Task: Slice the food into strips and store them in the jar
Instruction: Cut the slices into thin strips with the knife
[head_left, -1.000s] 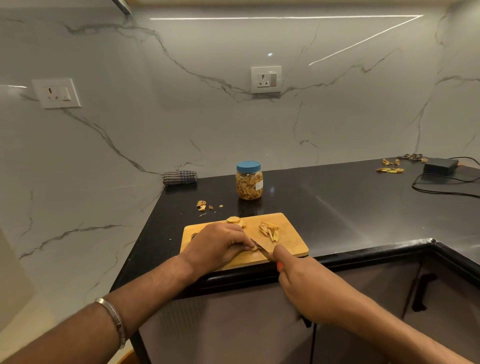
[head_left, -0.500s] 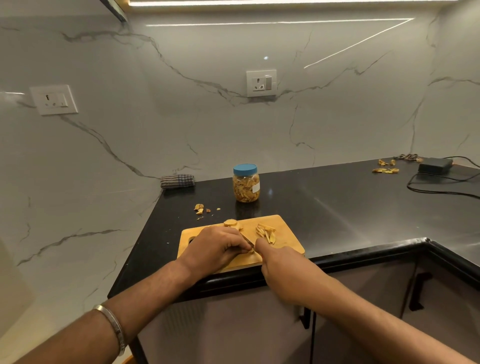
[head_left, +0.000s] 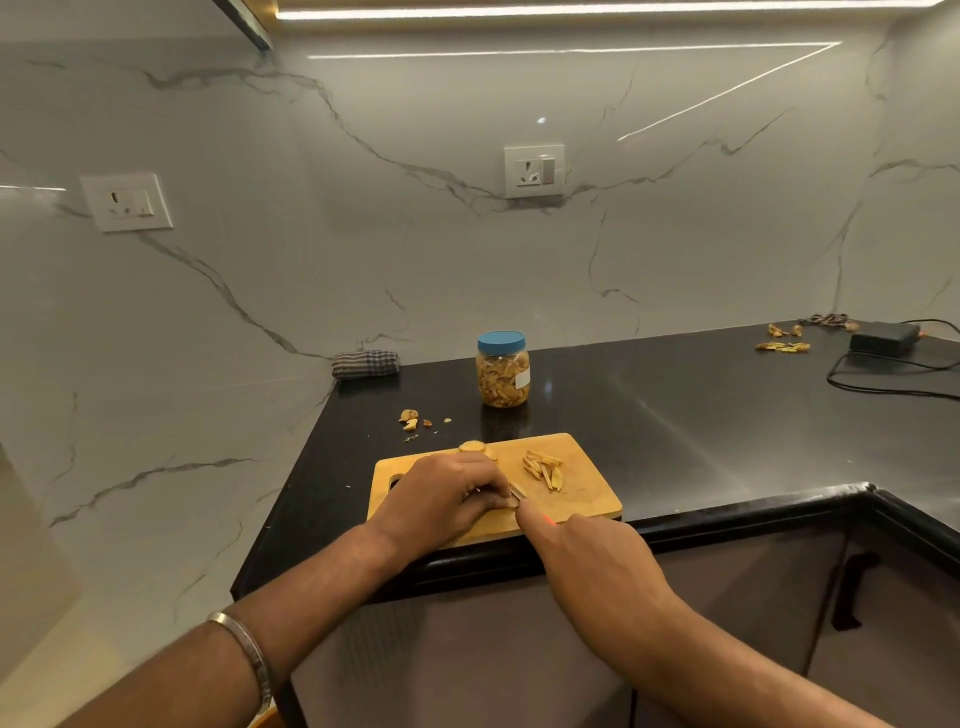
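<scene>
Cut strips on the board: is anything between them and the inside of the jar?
Yes. The jar stands behind the board with its blue lid on, so the lid blocks the strips from going in. The counter between board and jar shows nothing else.
</scene>
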